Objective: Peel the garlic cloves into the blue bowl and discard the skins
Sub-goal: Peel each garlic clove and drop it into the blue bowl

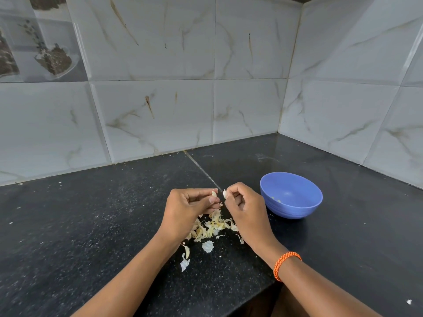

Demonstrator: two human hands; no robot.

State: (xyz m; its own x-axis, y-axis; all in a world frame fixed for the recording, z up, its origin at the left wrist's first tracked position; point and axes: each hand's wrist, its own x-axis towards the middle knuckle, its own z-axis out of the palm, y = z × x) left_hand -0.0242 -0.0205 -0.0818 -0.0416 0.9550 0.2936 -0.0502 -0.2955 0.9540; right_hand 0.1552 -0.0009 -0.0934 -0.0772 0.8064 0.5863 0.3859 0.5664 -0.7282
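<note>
My left hand (187, 208) pinches a small pale garlic clove (214, 194) between thumb and fingertips. My right hand (243, 208), a finger's width to its right, pinches a white piece of garlic or skin (225, 194); which one I cannot tell. Both hands hover over a pile of loose garlic skins (211, 227) on the black counter. The blue bowl (291, 194) stands upright just right of my right hand, with a couple of small pale bits at its bottom.
The black speckled countertop (91, 225) runs into a tiled corner at the back and right. More skin scraps (207, 246) lie nearer me. The counter's front edge (258, 291) cuts in at the lower right. An orange cord bracelet (286, 264) is on my right wrist.
</note>
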